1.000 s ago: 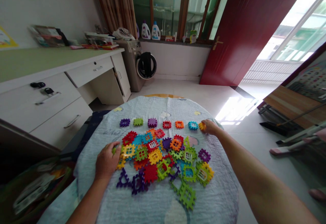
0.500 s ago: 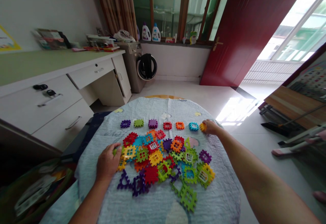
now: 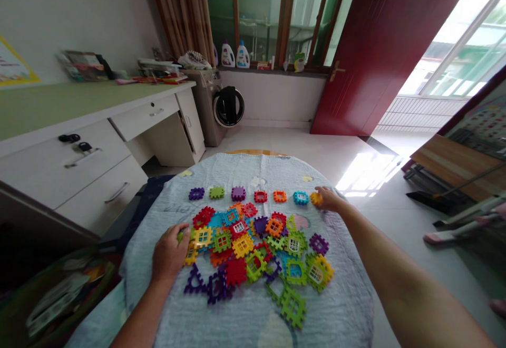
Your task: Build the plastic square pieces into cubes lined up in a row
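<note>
Right hand [image 3: 327, 199] pinches the yellow-orange toothed plastic tile [image 3: 315, 198] beside the blue tile [image 3: 301, 197], best kept level with that row [image 3: 238, 193]; left hand [image 3: 169, 253] clutches a green tile [image 3: 181, 234].

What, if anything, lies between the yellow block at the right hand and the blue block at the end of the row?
Nothing visible does. The right hand holds the yellow block at its fingertips, just right of the blue block, and only a narrow strip of bare cloth separates the two.
</note>
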{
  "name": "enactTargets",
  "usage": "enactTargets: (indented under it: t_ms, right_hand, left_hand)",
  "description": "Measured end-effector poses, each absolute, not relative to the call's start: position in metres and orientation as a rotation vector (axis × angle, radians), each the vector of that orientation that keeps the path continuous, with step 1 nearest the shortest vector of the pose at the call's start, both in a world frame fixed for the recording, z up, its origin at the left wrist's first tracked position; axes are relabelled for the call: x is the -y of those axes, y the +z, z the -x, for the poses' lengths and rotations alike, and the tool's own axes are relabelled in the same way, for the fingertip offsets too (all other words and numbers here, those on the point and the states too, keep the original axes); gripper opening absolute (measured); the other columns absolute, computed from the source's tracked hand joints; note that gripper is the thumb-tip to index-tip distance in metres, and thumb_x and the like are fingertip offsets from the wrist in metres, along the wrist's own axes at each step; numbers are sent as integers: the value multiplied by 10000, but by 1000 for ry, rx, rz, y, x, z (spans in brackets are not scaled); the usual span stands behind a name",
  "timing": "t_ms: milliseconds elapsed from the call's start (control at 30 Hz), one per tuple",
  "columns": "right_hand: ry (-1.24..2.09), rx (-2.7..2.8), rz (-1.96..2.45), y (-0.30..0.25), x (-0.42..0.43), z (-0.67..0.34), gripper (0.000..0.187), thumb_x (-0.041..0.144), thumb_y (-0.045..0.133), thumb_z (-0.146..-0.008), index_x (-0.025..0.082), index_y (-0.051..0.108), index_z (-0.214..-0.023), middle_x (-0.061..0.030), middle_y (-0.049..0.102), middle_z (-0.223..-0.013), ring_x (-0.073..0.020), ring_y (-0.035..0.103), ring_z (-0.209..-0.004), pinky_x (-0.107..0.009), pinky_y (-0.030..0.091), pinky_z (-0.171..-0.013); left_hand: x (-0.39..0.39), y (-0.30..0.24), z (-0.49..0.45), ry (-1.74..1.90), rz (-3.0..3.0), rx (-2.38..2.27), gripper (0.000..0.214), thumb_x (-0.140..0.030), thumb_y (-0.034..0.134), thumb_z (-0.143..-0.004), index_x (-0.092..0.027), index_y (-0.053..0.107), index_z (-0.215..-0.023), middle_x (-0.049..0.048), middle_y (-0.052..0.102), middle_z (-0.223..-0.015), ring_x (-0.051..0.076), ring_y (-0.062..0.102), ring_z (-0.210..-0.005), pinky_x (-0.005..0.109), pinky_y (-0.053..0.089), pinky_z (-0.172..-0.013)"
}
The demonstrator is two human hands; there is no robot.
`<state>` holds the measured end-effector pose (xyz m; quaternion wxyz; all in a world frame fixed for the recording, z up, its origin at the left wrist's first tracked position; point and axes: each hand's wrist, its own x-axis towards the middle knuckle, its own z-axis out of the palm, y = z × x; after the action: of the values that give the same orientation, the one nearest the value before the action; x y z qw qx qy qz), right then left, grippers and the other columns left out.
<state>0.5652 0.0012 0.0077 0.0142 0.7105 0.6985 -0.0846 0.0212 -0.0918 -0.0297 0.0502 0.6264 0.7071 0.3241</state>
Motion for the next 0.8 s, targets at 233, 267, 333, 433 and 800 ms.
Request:
enactTargets:
  t_ms: [233, 267, 333, 433, 800]
  right_hand:
    - [-185, -2323, -2628, 3, 58, -567, 788, 339, 627, -745, 189, 321, -1455, -169, 452, -1416, -312, 457, -1305, -438, 381, -1059]
    - [-175, -2347, -2698, -1, 70, -566, 760, 347, 600, -763, 192, 320, -1452, -168, 447, -1420, -312, 458, -1303, -448, 383, -1062]
    - [-144, -2367, -2784, -10, 94, -562, 706, 367, 546, -792, 181, 330, -1438, -168, 453, -1412, -309, 454, -1304, -461, 372, -1080]
    - [-94, -2357, -2858, -27, 122, -555, 656, 380, 511, -792, 142, 379, -1389, -179, 495, -1356, -314, 438, -1306, -475, 339, -1110]
    - [122, -2283, -2834, -59, 140, -537, 468, 339, 475, -827, 129, 529, -1242, -159, 591, -1221, -302, 516, -1162, -440, 378, -1065]
  left_hand:
    - [92, -33, -19, 998, -1919, -2129, 399, -489, 383, -844, -206, 648, -940, 92, 712, -1001, 260, 659, -955, 376, 501, -891]
    - [92, -32, -19, 999, -1919, -2128, 401, -489, 384, -845, -203, 648, -942, 93, 711, -999, 261, 658, -958, 377, 501, -891]
    - [92, -32, -20, 1002, -1922, -2125, 403, -485, 384, -847, -198, 649, -947, 97, 710, -1003, 264, 655, -962, 381, 500, -892]
    - [92, -31, -21, 1016, -1929, -2122, 391, -470, 384, -847, -199, 647, -948, 97, 707, -1009, 262, 648, -960, 385, 494, -902]
    - [93, -35, -19, 1097, -1952, -2180, 338, -439, 430, -813, -190, 636, -912, 115, 690, -997, 280, 625, -997, 413, 471, -950]
